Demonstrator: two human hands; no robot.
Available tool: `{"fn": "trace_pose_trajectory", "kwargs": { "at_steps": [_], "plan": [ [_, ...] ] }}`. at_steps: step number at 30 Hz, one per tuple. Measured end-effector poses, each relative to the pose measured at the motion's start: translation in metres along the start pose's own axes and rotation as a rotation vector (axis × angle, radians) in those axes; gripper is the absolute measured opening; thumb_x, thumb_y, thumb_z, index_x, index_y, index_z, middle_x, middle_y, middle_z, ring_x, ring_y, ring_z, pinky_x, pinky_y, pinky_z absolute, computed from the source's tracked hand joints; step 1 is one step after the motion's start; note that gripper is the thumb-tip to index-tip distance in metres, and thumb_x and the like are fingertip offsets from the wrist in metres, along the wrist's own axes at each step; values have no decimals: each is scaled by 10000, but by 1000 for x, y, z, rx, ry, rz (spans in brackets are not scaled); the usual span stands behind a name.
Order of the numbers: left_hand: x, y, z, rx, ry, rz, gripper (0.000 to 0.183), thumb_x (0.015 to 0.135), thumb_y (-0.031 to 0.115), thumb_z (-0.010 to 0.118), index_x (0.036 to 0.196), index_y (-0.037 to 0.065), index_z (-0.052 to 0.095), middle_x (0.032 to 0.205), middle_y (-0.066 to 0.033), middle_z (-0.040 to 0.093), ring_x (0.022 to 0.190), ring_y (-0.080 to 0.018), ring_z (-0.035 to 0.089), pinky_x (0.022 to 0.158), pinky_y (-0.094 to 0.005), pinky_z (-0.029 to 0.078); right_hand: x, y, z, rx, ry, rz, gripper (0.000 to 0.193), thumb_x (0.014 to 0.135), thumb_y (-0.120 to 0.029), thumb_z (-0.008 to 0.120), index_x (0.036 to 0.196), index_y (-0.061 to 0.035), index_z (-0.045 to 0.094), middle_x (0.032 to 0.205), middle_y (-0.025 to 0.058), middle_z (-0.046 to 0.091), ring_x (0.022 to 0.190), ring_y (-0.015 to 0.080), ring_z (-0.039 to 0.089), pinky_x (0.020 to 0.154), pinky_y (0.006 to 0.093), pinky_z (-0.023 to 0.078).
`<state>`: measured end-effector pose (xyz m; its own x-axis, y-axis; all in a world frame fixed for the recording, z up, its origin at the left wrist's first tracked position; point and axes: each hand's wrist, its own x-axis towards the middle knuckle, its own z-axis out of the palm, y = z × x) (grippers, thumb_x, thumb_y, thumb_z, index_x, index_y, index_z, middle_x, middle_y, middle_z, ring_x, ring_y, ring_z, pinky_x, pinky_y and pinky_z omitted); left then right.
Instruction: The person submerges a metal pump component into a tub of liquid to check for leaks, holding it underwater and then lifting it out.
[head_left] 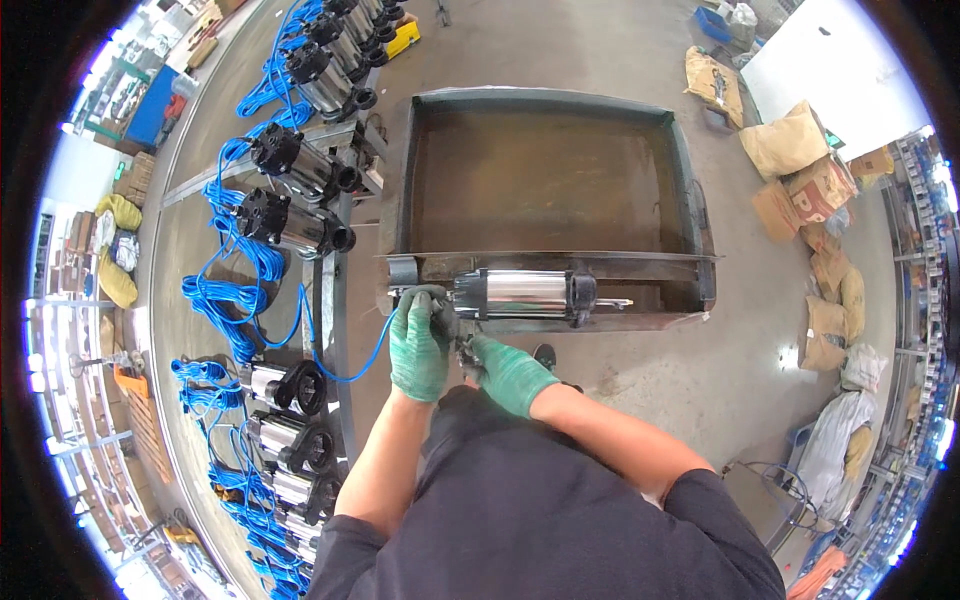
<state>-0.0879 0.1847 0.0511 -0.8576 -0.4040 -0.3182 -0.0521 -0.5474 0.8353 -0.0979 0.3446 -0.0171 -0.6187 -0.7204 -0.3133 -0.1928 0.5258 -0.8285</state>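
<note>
A pump motor (524,295) with a shiny steel body and black end caps lies on its side across the near ledge of a metal tank. Its thin shaft points right. My left hand (418,345), in a green glove with dark fingertips, is closed just off the motor's left end. A blue cable (375,357) runs up to this hand from the left; the grip itself is hidden. Lower and to the right, my gloved right hand (508,374) has its fingers bent together, the darkened tips near the left hand. What they hold, if anything, cannot be made out.
The rectangular tank (550,93) holds murky brown liquid. On the left bench (185,260) stand several steel-and-black pumps (290,222) with coiled blue cables (215,300). Cartons (820,187) and sacks lie on the floor at right, before shelving.
</note>
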Motion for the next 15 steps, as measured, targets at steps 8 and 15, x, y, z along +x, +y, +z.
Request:
{"fn": "trace_pose_trajectory", "kwargs": {
  "at_steps": [8, 15],
  "plan": [
    [72, -13, -167, 42, 431, -350, 376, 1076, 474, 569, 890, 148, 598, 614, 58, 429, 476, -92, 360, 424, -266, 256, -12, -24, -115, -413, 660, -226, 165, 947, -158, 696, 1075, -54, 696, 967, 159, 706, 913, 367, 695, 800, 470, 572],
    [121, -20, -177, 236, 290, -525, 377, 1061, 493, 587, 907, 150, 625, 683, 11, 573, 480, -107, 417, 432, -273, 308, 23, 12, -146, -187, 448, 151, 195, 956, -186, 694, 1066, -27, 720, 985, 201, 729, 871, 377, 706, 797, 419, 563]
  ]
}}
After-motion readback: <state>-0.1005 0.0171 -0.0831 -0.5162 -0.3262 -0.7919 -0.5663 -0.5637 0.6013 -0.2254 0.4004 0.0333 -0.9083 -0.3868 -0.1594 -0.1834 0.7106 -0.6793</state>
